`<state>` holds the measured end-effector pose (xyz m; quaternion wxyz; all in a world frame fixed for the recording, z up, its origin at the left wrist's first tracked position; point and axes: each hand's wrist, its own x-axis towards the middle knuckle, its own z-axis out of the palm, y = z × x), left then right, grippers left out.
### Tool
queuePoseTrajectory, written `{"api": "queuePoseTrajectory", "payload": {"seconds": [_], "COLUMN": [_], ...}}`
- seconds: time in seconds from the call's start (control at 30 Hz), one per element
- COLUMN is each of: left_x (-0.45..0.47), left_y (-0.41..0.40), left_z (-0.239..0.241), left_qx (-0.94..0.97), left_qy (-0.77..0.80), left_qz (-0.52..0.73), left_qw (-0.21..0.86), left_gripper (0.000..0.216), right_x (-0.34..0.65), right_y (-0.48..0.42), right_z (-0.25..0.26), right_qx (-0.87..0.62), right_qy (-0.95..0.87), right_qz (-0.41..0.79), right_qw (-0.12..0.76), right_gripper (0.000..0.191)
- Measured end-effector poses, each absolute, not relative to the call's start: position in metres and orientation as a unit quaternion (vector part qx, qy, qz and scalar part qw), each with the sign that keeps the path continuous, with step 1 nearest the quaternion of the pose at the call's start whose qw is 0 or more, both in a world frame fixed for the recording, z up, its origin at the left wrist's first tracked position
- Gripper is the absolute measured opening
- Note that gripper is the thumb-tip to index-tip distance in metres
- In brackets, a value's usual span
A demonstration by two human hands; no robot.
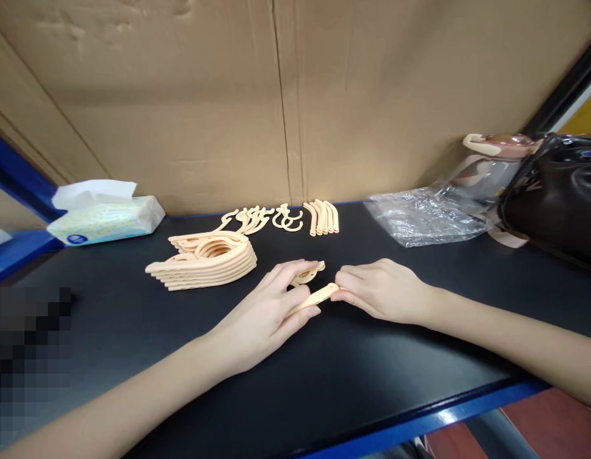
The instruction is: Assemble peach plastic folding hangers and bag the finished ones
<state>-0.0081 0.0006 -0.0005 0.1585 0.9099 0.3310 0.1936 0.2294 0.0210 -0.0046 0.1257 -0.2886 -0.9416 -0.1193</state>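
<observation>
My left hand (271,306) is closed around a cream plastic hanger body (319,296), with the thumb along its near side and the fingers over its far side. Much of this hanger is hidden under the palm. Against its right tip, my right hand (372,290) pinches a small cream hanger piece, nearly all of it covered by the fingers. Left of my hands lies a neat stack of matching hanger bodies (213,271). Behind are loose hanger hooks (254,220), more hooks (288,220) and a row of curved hanger arms (322,218).
On the black table (372,376), a tissue pack (108,220) stands at the back left. Crumpled clear plastic (424,213), a drinking bottle (496,166) and a shiny black bag (553,197) are at the right. A cardboard wall (204,115) closes off the back.
</observation>
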Motion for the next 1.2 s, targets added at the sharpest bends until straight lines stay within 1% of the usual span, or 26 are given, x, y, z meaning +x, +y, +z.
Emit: {"api": "queuePoseTrajectory", "payload": {"seconds": [0.2,0.43,0.63,0.73,0.87,0.97,1.07,1.2], "left_x": [-0.008,-0.009,-0.010,-0.010,-0.010,-0.009,-0.010,-0.011], "left_y": [0.001,0.000,0.003,0.005,0.006,0.006,0.005,0.003], "left_z": [-0.001,0.005,0.005,0.005,0.004,0.003,0.003,0.007], "left_qx": [0.911,0.916,0.910,0.905,0.894,0.886,0.882,0.875], "left_qy": [0.332,0.323,0.329,0.345,0.372,0.384,0.391,0.402], "left_qz": [0.188,0.166,0.164,0.160,0.157,0.169,0.173,0.160], "left_qw": [0.158,0.173,0.189,0.190,0.195,0.198,0.200,0.217], "left_gripper": [0.025,0.025,0.019,0.029,0.045,0.045,0.044,0.038], "right_x": [0.229,0.231,0.234,0.233,0.230,0.228,0.229,0.231], "right_y": [0.021,0.023,0.020,0.017,0.016,0.015,0.014,0.012], "right_z": [-0.001,0.000,0.003,0.004,0.005,0.009,0.015,0.018], "right_qx": [-0.255,-0.222,-0.151,-0.129,-0.144,-0.171,-0.193,-0.263], "right_qy": [-0.937,-0.943,-0.963,-0.968,-0.967,-0.968,-0.967,-0.950], "right_qz": [-0.202,-0.205,-0.158,-0.121,-0.075,-0.054,-0.040,-0.019], "right_qw": [0.125,0.141,0.160,0.176,0.196,0.175,0.161,0.164], "right_gripper": [0.046,0.044,0.043,0.040,0.023,0.014,0.015,0.024]}}
